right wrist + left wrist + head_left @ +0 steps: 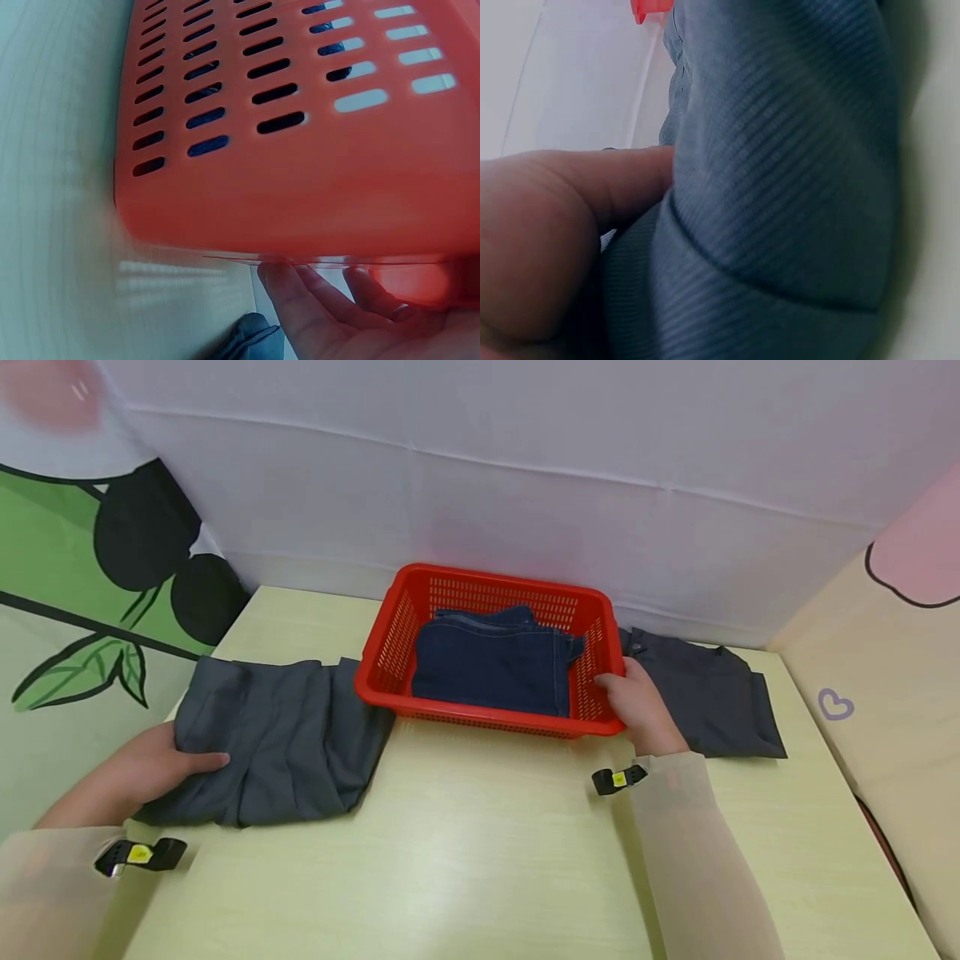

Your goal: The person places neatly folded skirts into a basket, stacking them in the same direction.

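Observation:
On the left of the table, my left hand [153,768] holds the edge of folded grey trousers [277,752], its thumb on top and the other fingers hidden. Close up in the left wrist view, the thumb lies against the ribbed grey cloth [780,165]. My right hand [641,706] grips the right end of a red plastic basket [480,717], thumb over the rim. Its fingers [300,307] show against the basket's outside in the right wrist view. Folded dark blue jeans [491,664] lie inside the basket.
Another folded dark grey garment [712,702] lies on the table right of the basket, partly behind the right hand. The pale wooden table [465,852] meets a white cloth backdrop [465,502] at the back, with printed cloth at both sides.

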Demonstrator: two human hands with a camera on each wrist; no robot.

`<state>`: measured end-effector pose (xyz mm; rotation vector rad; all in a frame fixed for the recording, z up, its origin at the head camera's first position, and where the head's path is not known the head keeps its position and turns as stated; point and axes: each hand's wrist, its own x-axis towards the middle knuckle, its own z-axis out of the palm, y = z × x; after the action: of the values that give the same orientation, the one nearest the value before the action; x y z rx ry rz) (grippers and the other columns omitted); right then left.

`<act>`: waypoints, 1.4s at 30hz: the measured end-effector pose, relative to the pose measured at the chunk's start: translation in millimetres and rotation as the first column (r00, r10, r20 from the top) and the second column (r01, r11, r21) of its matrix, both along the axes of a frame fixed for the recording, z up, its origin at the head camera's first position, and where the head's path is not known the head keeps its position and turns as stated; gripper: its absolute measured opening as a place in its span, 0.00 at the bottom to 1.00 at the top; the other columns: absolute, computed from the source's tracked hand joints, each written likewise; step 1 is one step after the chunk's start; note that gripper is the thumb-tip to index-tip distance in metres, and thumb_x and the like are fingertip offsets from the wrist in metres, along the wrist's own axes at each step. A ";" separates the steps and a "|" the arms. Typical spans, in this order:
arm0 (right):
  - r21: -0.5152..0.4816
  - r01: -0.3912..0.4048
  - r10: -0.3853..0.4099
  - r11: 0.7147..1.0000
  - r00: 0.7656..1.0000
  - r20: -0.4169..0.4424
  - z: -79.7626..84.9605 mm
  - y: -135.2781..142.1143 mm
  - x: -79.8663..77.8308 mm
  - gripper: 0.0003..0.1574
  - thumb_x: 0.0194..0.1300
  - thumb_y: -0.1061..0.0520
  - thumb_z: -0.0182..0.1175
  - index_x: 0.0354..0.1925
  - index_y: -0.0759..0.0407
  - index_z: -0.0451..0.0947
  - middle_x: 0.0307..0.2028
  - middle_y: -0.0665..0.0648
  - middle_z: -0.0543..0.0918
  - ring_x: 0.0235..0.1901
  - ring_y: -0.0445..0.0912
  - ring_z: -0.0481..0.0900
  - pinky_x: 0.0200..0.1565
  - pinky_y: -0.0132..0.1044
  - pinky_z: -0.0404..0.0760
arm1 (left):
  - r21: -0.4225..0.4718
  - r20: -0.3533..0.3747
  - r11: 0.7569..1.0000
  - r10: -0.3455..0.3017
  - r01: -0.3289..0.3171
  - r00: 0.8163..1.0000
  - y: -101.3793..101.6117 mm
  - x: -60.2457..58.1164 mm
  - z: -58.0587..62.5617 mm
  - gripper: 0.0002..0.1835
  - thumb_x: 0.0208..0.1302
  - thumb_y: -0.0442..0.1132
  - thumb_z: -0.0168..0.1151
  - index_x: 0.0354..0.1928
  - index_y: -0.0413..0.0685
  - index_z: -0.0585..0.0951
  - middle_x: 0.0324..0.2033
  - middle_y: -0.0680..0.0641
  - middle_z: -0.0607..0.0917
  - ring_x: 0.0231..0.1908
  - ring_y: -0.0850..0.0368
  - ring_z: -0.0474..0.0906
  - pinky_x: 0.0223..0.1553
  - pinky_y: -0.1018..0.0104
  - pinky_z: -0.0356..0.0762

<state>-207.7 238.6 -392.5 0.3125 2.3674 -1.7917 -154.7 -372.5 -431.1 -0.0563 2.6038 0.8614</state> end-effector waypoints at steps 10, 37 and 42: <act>0.015 0.021 -0.021 1.000 1.000 0.017 -1.7 0.6 -3.2 0.35 0.77 0.59 0.46 0.76 0.63 0.52 0.69 0.67 0.68 0.63 0.64 0.72 0.63 0.58 0.76 | 0.002 0.018 1.000 0.017 -0.017 1.000 0.5 19.9 1.0 0.50 0.70 0.54 0.64 0.67 0.14 0.54 0.60 0.18 0.69 0.53 0.29 0.73 0.48 0.48 0.76; 0.017 0.023 -0.024 1.000 0.999 0.026 -1.7 0.2 -1.4 0.35 0.77 0.59 0.45 0.77 0.62 0.51 0.70 0.66 0.68 0.64 0.63 0.72 0.63 0.58 0.76 | 0.075 0.153 0.997 0.015 -0.027 0.988 24.1 39.7 7.1 0.52 0.69 0.54 0.66 0.69 0.15 0.52 0.60 0.22 0.73 0.52 0.41 0.80 0.43 0.61 0.80; 0.016 0.018 -0.018 1.000 0.999 0.027 0.7 -0.3 -0.8 0.35 0.77 0.59 0.45 0.77 0.62 0.51 0.70 0.66 0.68 0.64 0.64 0.72 0.63 0.58 0.76 | 0.082 0.161 0.996 0.008 -0.022 0.987 40.1 41.4 6.7 0.55 0.68 0.56 0.67 0.70 0.15 0.49 0.62 0.21 0.71 0.55 0.36 0.78 0.51 0.48 0.81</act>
<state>-208.5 238.3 -391.8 0.3589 2.3686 -1.7659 -113.3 -332.4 -424.3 -0.1172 2.4184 0.9309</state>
